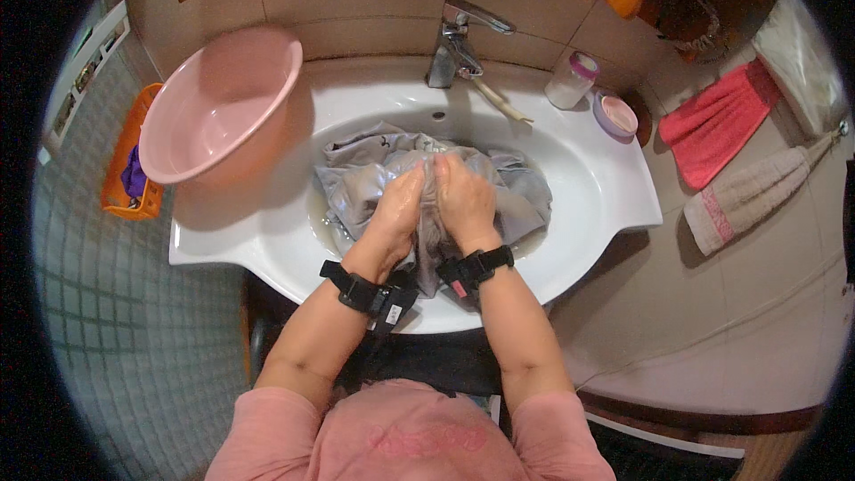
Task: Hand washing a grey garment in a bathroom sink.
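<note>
A wet grey cloth garment (356, 169) lies bunched in the basin of the white sink (588, 196), in shallow cloudy water. My left hand (396, 207) and my right hand (465, 199) are side by side over the middle of the garment. Both are closed on its fabric, with a fold pinched up between them. From there a strip of the cloth hangs toward the sink's front rim. The fingertips are partly hidden by the hands and folds. Black straps with small devices circle both wrists.
Behind the basin stands a chrome faucet (454, 49) with a pale tube beneath its spout. A pink plastic tub (223, 107) leans at the left, near an orange basket (134, 156). A lidded jar (572, 82) and a soap dish (616, 116) sit right; towels (721, 120) hang beyond.
</note>
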`<state>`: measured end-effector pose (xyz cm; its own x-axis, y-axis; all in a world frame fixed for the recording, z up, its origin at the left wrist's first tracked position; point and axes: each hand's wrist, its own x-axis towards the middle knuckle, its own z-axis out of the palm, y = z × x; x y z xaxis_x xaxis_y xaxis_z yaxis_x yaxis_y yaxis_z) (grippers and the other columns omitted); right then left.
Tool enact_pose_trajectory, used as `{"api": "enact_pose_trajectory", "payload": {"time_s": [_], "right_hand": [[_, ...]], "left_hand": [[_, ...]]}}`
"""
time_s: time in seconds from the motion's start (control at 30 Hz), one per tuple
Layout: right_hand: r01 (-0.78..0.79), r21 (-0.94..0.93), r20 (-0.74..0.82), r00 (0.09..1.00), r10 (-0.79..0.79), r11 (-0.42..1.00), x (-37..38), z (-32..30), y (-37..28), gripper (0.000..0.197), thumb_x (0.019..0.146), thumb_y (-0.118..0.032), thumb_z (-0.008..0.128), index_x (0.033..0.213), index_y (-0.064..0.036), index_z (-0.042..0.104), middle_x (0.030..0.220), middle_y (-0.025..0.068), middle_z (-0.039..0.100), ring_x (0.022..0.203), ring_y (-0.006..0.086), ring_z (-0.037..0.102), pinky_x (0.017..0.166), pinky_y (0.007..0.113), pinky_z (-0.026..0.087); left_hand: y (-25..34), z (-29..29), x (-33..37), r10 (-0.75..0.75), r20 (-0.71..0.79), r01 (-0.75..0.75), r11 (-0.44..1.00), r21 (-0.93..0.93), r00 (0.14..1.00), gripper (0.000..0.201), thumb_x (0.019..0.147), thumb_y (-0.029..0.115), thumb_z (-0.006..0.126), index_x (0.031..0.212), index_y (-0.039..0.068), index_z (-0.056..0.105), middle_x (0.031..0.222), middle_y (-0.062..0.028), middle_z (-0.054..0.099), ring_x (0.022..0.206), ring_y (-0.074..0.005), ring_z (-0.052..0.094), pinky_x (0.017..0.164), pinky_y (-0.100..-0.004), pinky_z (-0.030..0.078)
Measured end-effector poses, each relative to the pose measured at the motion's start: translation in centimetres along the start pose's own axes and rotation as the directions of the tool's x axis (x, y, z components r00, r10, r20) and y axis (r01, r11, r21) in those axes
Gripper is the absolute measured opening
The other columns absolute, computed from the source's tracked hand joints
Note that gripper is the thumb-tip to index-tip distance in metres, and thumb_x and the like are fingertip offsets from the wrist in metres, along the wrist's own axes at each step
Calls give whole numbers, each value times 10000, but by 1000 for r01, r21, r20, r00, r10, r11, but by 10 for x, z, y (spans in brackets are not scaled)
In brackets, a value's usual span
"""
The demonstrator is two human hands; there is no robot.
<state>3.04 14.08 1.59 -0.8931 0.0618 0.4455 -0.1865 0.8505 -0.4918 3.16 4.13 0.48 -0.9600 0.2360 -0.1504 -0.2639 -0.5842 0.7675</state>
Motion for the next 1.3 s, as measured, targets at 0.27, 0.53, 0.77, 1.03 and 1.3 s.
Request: {"api": "enact_pose_trajectory", "payload": {"time_s": [0.27,0.53,0.77,1.03,1.3], "right_hand": [[-12,309,264,962,-73,951,-15,-61,58,393,765,-268,631,1061,-54,486,1053,175,531,986,349,500,816,407,413],[-99,-344,336,915,221,934,-25,-70,96,232,732,-90,559,957,-34,558,901,214,586,844,394,550,752,460,442],[-9,-31,10,1000,9,999,7,-126,77,121,703,-52,452,791,0,516,766,253,536,749,449,497,655,482,401],[169,134,-151,977,-148,976,60,-177,36,135,709,-25,470,796,6,569,630,160,551,594,231,546,562,342,414],[45,213,-209,978,0,976,57,-158,13,81,732,-49,539,785,6,566,664,69,554,614,143,508,577,275,405]], "left_hand": [[38,-17,-1,178,22,-180,979,97,984,194,768,136,677,881,40,551,818,-26,570,711,-102,535,645,-225,436],[60,7,-6,263,174,-290,945,154,949,223,657,-96,529,817,45,463,758,3,481,636,-84,474,568,-203,395],[115,17,-16,395,376,-471,872,134,838,268,594,-145,420,734,79,372,756,4,391,713,-85,360,660,-197,313],[164,27,-30,552,476,-698,683,213,685,274,658,-141,480,789,86,400,802,10,396,752,-80,396,687,-200,347],[143,-5,-2,690,319,-648,284,706,650,193,713,13,603,860,36,480,765,-28,477,717,-130,457,656,-253,404]]}}
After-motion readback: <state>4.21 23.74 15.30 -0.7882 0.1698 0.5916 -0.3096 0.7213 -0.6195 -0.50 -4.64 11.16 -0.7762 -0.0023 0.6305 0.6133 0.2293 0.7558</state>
